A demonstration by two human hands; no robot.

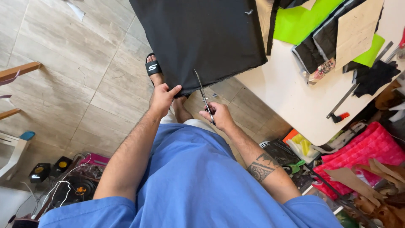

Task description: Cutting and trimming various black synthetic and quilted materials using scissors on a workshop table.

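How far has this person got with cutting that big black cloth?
Barely begun, it seems. The black woven fabric sheet hangs off the white table. The left hand pinches its lower edge taut; the right hand has the slim metal scissors just entering that edge. Nearly the whole sheet looks uncut.

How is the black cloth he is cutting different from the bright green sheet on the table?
The black cloth is dark and hangs over the table edge; the green sheet is bright and lies on top, partly covered. The left hand pinches the black cloth's edge while the right hand works scissors into it; nothing touches the green sheet. Both are flat sheets.
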